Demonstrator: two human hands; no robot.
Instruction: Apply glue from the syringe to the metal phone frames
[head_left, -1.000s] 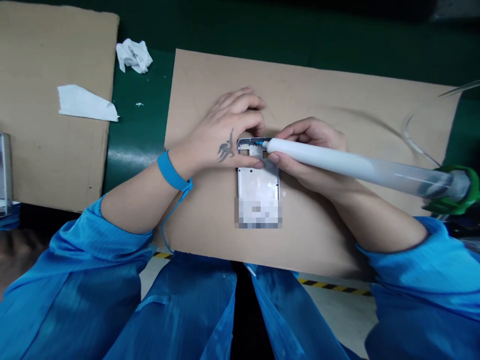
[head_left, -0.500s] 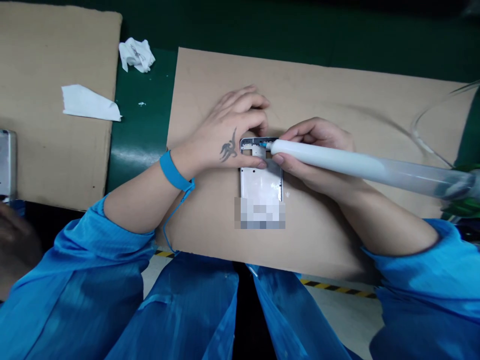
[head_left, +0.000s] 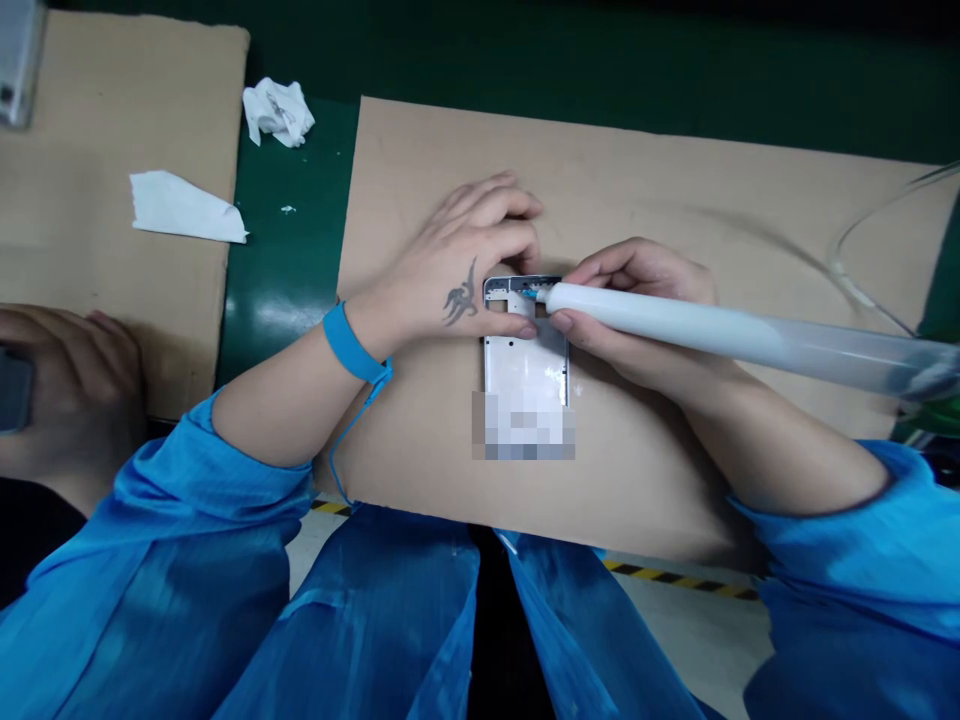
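Observation:
A silvery phone frame [head_left: 525,375] lies flat on the brown cardboard sheet [head_left: 435,440], its lower end blurred by pixel blocks. My left hand [head_left: 472,255] holds it at the upper left, thumb across its face and curled fingers by the top edge. A blue wrist strap [head_left: 351,345] with a cord circles that wrist. My right hand [head_left: 645,300] grips a large dispensing syringe [head_left: 667,315] filled with white material, thumb below and fingers above its front end. The syringe's thin blue tip [head_left: 531,294] points at the frame's top part; whether it touches is too small to tell.
A clear tube [head_left: 840,255] loops at the right, near the syringe's rear. To the left are crumpled white tissue [head_left: 279,112], a flat white paper piece [head_left: 187,208] and another cardboard sheet [head_left: 82,130]. Another person's hand [head_left: 82,380] rests there; a phone-like part [head_left: 16,60] lies above.
The other person's hand has come further in at the left, and a phone-like part now shows at the upper left. My hands, frame and syringe look nearly unchanged; the view shifted slightly.

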